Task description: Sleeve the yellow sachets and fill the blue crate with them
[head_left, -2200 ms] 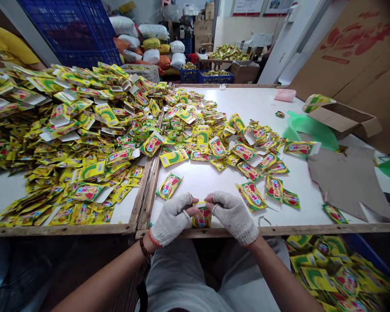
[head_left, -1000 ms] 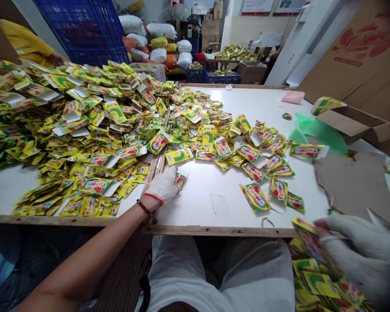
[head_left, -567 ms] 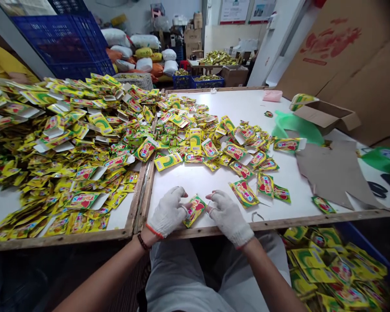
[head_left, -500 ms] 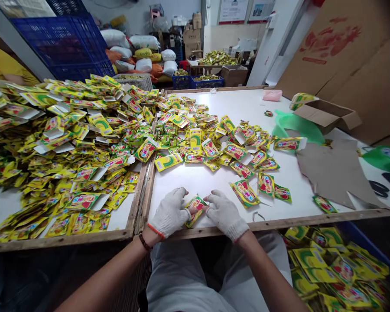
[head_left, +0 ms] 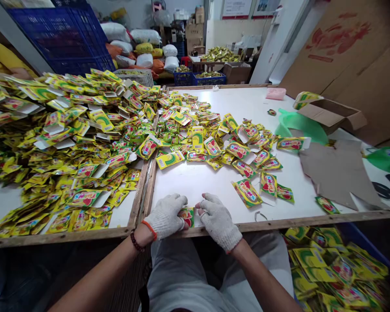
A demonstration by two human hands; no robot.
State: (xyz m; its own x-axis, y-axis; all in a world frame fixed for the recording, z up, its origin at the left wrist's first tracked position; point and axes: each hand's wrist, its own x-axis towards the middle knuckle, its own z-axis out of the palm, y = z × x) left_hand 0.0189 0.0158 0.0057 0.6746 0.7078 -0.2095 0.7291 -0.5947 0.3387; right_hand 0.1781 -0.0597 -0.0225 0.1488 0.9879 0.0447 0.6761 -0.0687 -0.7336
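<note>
Packet (head_left: 187,216), small and printed in green and red, lay at the near edge of the white table (head_left: 182,184), right of the wooden divider (head_left: 150,186) and partly covered by my left hand (head_left: 167,216). Through the head camera I saw the left fingers over its left side, the thumb low by that edge, but they hid the contact, so I could not tell whether they pinched it or merely rested there. My right hand (head_left: 218,221) stood just beside it, fingers bent and slightly spread, nothing showing between them, a strip of bare tabletop separating them from the packet.

I judged the packet light, probably thin card, springy along its folds and easy to dent mid-face. Its print looked glossy, so I expected it to slide readily on the smooth surface; the knitted gloves (head_left: 160,221) left the fingertips bare, and skin should have given decent hold. I favoured two opposite sides, thumbs on the face and fingers behind, with a gentle squeeze, since a hard pinch might have buckled it. Similar cartons (head_left: 238,150), some with white flaps showing, lay farther in, toward the table's far edge
</note>
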